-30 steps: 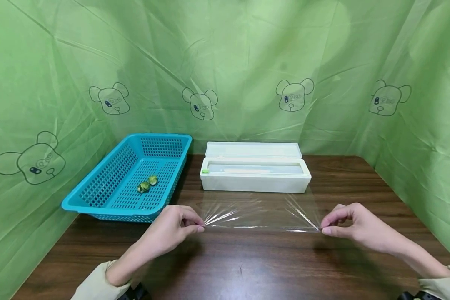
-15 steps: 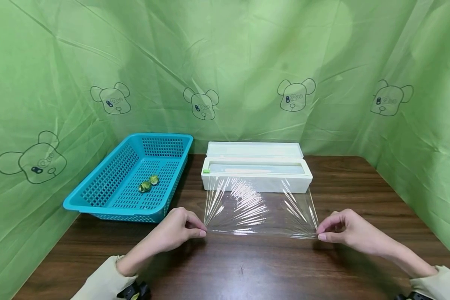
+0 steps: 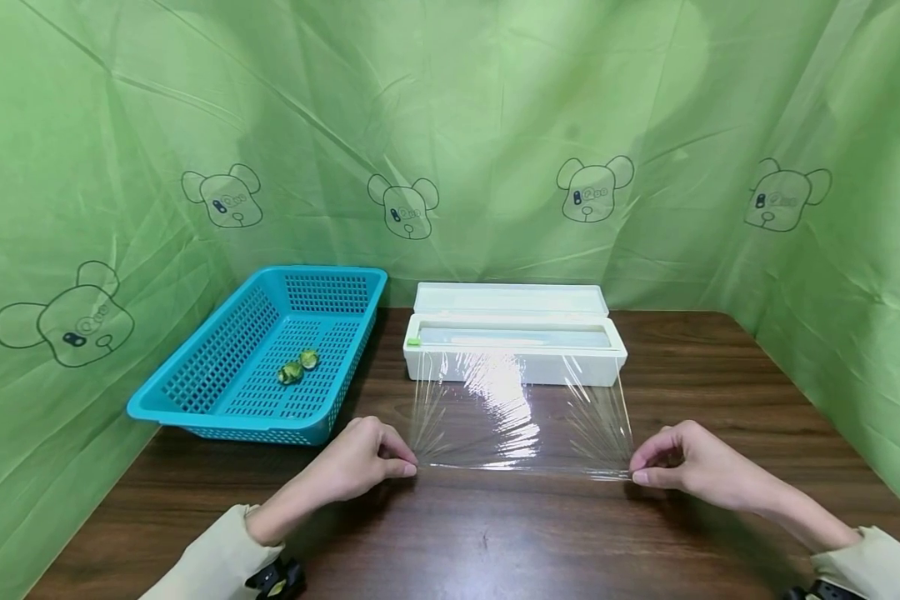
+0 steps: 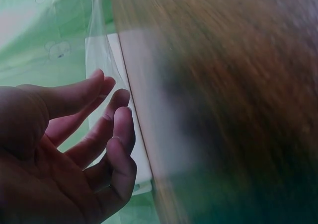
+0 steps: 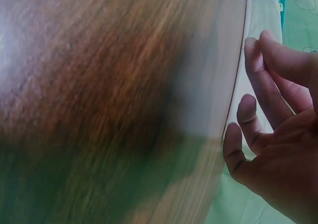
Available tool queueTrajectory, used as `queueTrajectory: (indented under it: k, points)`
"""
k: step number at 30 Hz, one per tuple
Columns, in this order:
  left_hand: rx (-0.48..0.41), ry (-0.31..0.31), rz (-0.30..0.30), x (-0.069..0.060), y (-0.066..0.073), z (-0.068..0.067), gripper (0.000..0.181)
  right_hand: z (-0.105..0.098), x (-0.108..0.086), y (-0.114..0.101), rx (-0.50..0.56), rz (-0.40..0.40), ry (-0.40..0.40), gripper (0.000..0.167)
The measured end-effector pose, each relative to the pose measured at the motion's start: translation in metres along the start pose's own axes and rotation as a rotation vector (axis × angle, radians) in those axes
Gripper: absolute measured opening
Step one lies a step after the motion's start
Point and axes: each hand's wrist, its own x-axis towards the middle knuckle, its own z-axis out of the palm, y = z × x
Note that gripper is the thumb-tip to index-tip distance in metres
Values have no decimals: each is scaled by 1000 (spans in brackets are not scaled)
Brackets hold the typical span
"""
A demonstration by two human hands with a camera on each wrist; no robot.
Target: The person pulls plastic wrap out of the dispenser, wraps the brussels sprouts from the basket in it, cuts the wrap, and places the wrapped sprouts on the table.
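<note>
A sheet of clear plastic wrap (image 3: 487, 425) stretches from a white dispenser box (image 3: 461, 367) toward the person, shiny and creased near its corners. The left hand (image 3: 363, 458) pinches its near left corner between thumb and fingers. At the near right corner, the right hand (image 3: 701, 467) pinches the film the same way. The box stands with its lid (image 3: 510, 297) raised at the back, and a small green piece (image 3: 414, 342) sits at the left end of its front edge. In the left wrist view the film (image 4: 102, 30) runs from the thumb and fingertips toward the other hand.
A blue perforated basket (image 3: 195, 325) stands on the left of the brown wooden table (image 3: 487, 533), near the left hand. Two small green Brussels sprout-like vegetables (image 3: 291, 372) lie in it. Green cloth (image 3: 487, 100) hangs behind and at both sides.
Both hands have drawn the film slightly toward the person and a little inward. The sheet now catches more light across the box's front. Basket and box keep their places.
</note>
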Motion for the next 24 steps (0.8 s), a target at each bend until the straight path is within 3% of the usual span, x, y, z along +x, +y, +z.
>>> queueTrajectory:
  k: [13,19,24]
  points:
    - [-15,-40,-24,6,-7,3,7,2,2,3,14,-6,-26,4]
    - [6,-48,-23,5,-8,4,5,5,5,4,-20,-32,-5,7]
    - [35,-37,-1,6,-8,5,15,8,7,4,-64,-31,11,9]
